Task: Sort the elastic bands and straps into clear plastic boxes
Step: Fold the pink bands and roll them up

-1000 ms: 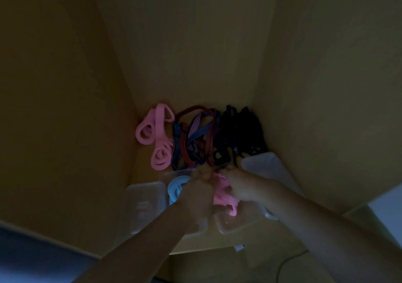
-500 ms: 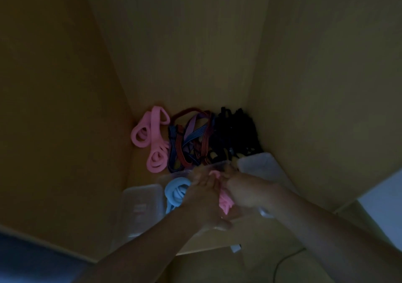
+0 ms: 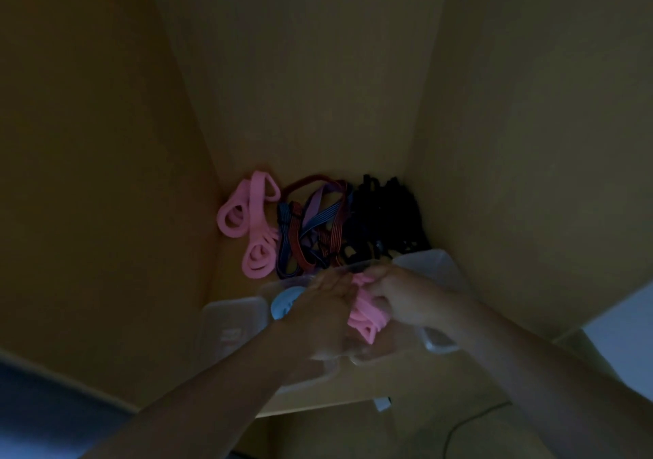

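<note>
Dim yellow wooden shelf corner (image 3: 318, 105). I see the hands together over the open clear plastic box (image 3: 381, 354). The right hand (image 3: 399, 299) grips the soft pink elastic band bundle (image 3: 364, 313). The left hand (image 3: 328, 303) touches it, but I cannot tell its grip through the blur. The bundle hangs lengthwise down, directly above the box.

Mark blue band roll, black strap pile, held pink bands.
blue band roll (image 3: 283, 304): head view, visible left curve.
black strap pile (image 3: 385, 216): head view, middle of heap.
held pink bands (image 3: 364, 317): head view, hanging loops.

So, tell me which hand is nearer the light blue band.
Left. The left hand lies beside the light blue band, overlapping its edge; the right hand is farther right, beyond the pink bands it grips.
</note>
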{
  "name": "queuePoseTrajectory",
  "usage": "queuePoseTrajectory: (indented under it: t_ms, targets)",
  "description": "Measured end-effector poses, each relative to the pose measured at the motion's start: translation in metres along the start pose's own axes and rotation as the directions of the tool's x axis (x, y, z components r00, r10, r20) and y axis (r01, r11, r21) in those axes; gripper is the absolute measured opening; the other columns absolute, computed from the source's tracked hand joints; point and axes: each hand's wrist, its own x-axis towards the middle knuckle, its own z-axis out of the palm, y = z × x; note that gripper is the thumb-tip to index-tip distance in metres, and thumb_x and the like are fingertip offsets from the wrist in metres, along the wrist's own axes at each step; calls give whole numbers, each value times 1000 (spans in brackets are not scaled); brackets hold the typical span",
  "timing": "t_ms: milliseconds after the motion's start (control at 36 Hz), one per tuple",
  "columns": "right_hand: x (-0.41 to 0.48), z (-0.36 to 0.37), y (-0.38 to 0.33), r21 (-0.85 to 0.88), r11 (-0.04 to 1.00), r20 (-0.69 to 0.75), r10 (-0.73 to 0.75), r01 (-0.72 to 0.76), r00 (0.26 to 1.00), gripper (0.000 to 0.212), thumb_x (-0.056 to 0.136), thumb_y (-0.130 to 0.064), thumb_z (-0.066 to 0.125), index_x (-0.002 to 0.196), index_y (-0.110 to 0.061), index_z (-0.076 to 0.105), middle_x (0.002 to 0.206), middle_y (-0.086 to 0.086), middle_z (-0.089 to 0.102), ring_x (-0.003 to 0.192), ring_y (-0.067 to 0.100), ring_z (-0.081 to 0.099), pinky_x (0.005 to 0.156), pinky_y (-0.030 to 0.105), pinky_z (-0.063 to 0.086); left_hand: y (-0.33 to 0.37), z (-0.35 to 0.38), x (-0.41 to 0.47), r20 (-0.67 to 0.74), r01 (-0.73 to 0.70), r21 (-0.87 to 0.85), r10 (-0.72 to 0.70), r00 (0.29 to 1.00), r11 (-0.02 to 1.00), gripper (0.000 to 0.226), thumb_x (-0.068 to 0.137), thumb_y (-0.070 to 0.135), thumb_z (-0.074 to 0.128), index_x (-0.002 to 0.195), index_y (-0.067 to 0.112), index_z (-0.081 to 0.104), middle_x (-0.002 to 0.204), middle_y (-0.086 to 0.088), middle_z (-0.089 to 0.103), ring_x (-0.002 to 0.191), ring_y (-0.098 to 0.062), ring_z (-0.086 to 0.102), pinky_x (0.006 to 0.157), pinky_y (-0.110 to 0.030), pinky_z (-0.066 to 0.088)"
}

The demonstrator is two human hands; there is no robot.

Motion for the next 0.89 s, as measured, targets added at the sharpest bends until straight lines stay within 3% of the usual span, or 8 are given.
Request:
queuePoseTrajectory:
  t_ms: [222, 389, 500, 583, 667, 750, 806, 889]
  targets:
    - [-5, -18, -4, -34, 994, -104, -107, 104, 989, 23, 92, -21, 60, 111, -17, 72, 120, -3, 56, 105, 13, 54, 91, 36, 48, -13, 11, 4, -82, -45, 35, 47, 995, 998, 74, 87, 51, 57, 146, 12, 36, 155, -8, 27, 145, -22, 15, 119, -31, 4]
    - [-1, -24, -15, -59, 989, -105, -141, 136, 984, 22, 92, -16, 57, 107, -14, 73, 114, -2, 60, 102, 14, 57, 90, 34, 49, -25, 16, -1, -189, -53, -26, 47, 981, 998, 67, 88, 41, 56, 147, 16, 35, 155, 0, 29, 143, -16, 22, 107, -13, -15]
    - [0, -27, -21, -75, 990, -83, -128, 121, 988, 21, 92, -17, 55, 99, -10, 73, 114, 0, 61, 101, 16, 57, 90, 35, 48, -33, 9, -13, -225, -33, -83, 14, 974, 996, 67, 87, 34, 55, 148, 28, 30, 147, 6, 42, 132, -14, 41, 116, -33, 15]
    - [2, -36, -29, -14, 993, -101, -120, 119, 988, 21, 93, -21, 56, 103, -15, 74, 118, -5, 59, 106, 12, 56, 93, 33, 47, -50, 8, -21, -271, 57, -92, -80, 959, 994, 52, 76, 32, 60, 126, 21, 57, 115, 1, 65, 104, -20, 59, 104, -40, 42]
    - [14, -44, -38, -1, 993, -118, -121, 121, 986, 26, 94, -17, 54, 114, -13, 70, 126, -3, 57, 114, 13, 54, 100, 33, 43, -68, 6, -28, -220, 174, -154, -206, 954, 973, 47, 79, 30, 60, 123, 14, 59, 116, -3, 61, 106, -22, 54, 95, -28, 39]
    - [31, -49, -47, 8, 987, -147, -155, 158, 977, 29, 95, -19, 55, 120, -12, 67, 129, -2, 57, 116, 14, 54, 103, 27, 40, -83, -1, -35, -240, 289, -149, -318, 917, 946, 37, 82, 27, 56, 113, 9, 61, 109, -9, 63, 100, -26, 58, 82, -29, 42]
    - [45, -54, -53, -10, 982, -148, -186, 187, 971, 30, 95, -19, 57, 123, -11, 65, 129, 0, 58, 117, 15, 54, 102, 22, 38, -93, -3, -41, -254, 371, -206, -415, 873, 906, 20, 83, 20, 54, 97, 8, 62, 98, -11, 64, 92, -28, 61, 73, -27, 41]
    - [69, -62, -65, -34, 969, -117, -247, 245, 962, 26, 93, -16, 58, 116, -7, 69, 122, 6, 63, 113, 21, 57, 99, 30, 41, -105, -1, -51, -248, 476, -304, -551, 797, 825, 19, 83, 13, 61, 100, 7, 66, 99, -10, 66, 90, -27, 63, 72, -27, 45]
